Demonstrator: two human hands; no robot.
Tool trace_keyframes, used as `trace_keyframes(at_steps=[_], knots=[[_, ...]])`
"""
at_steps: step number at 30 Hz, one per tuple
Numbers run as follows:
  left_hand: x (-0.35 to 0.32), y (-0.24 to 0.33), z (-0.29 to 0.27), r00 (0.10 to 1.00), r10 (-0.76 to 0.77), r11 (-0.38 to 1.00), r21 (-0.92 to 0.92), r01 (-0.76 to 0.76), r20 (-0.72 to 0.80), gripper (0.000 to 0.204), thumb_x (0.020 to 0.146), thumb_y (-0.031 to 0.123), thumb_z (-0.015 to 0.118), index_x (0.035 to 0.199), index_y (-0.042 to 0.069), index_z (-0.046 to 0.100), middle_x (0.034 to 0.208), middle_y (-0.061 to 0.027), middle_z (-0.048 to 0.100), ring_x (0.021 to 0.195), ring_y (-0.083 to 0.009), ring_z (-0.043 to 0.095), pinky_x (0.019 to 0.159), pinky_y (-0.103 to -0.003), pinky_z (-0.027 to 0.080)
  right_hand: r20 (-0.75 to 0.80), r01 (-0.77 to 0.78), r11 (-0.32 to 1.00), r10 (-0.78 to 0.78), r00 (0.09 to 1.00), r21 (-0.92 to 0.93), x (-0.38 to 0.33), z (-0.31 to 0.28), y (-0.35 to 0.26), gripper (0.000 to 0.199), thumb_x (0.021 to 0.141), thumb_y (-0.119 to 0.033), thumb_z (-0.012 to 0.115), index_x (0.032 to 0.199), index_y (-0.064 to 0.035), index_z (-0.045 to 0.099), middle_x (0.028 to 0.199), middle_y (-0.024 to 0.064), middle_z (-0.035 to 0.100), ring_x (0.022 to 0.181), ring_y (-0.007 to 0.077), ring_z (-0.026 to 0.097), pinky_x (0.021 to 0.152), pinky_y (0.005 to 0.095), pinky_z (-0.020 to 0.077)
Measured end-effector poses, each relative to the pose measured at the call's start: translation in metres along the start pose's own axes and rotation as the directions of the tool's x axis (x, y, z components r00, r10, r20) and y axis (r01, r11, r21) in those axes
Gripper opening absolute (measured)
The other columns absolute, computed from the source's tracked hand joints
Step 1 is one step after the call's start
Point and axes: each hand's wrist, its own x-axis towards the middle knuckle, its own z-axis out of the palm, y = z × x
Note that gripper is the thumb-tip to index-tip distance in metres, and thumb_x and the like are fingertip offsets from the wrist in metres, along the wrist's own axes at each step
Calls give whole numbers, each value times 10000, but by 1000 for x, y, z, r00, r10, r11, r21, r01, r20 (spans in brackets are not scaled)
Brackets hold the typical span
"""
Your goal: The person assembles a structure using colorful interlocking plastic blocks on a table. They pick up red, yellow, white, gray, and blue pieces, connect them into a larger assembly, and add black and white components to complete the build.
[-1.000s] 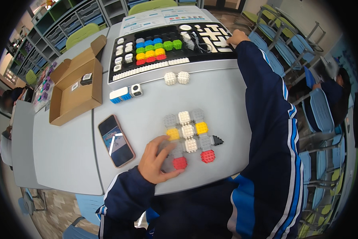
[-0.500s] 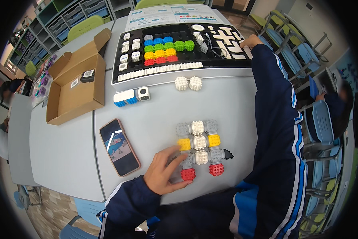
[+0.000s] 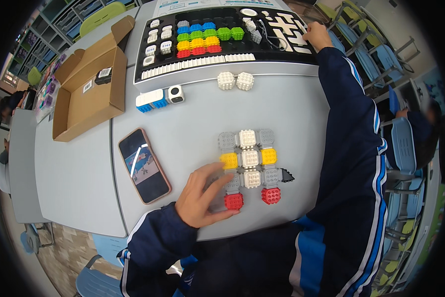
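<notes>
On the table in front of me lies a flat assembly of cube-shaped building blocks (image 3: 250,158), white down the middle with grey, yellow and red ones at its sides. A black spiky piece (image 3: 287,175) juts from its right side. My left hand (image 3: 202,193) curves around the left edge, fingers by the yellow and grey blocks and thumb by the lower red block, partly hiding that side. Far right, my right hand (image 3: 318,35) reaches to the edge of the black parts tray (image 3: 222,37), beside white flat pieces (image 3: 287,32). Its fingers are bent together; what they hold, if anything, is hidden.
Two white blocks (image 3: 235,81) sit before the tray. Left of them lies a blue-and-white block row (image 3: 159,98) with a round black dot. A phone (image 3: 144,166) shows a picture. An open cardboard box (image 3: 91,86) stands far left. Chairs (image 3: 403,141) stand at the right.
The view has shifted, so the table things sit higher in the picture. My right hand has turned slightly at the tray's edge. My left hand stays at the block assembly.
</notes>
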Motion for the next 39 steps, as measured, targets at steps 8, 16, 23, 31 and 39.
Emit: trace_keyframes(at_steps=[8,16,23,31,39], knots=[[2,3,1,999,3,1000,1,-3,-36,752,705,323,919,1330,30,620,1388,-229,504,1186,-387,552,995,-446,469,54,-159,987,158,986,16,6,-8,6,402,658,-137,831,1050,-66,774,1090,229,742,1050,420,710,921,443,558],[1,1,-6,999,-17,1000,-19,16,-33,865,656,386,957,1349,14,596,1432,-240,467,1261,-374,526,1033,-441,465,-162,163,946,-120,979,281,-25,-54,-8,385,755,-183,808,1101,-21,756,942,174,770,907,269,750,839,373,567],[-19,-8,-4,953,-99,982,-183,47,-286,551,752,261,858,1189,-15,668,1219,-174,650,1080,-339,594,950,-410,471,329,-216,369,-277,903,904,-264,-160,-175,391,804,22,800,1178,24,689,1057,110,737,968,183,722,865,321,594],[16,-7,8,922,-198,952,-289,100,-333,165,874,168,741,982,44,734,1081,-61,662,1055,-239,499,964,-361,405,366,-391,44,-462,808,919,-329,-110,-216,321,851,-37,814,1125,56,677,1009,83,717,926,125,689,747,267,581],[37,-18,15,898,-298,935,-287,207,-324,89,916,136,735,892,52,715,1053,-22,629,1041,-220,472,983,-348,362,476,-424,224,-305,825,878,-310,-112,-184,357,886,-29,775,1213,33,646,965,76,729,876,108,694,769,236,552]])
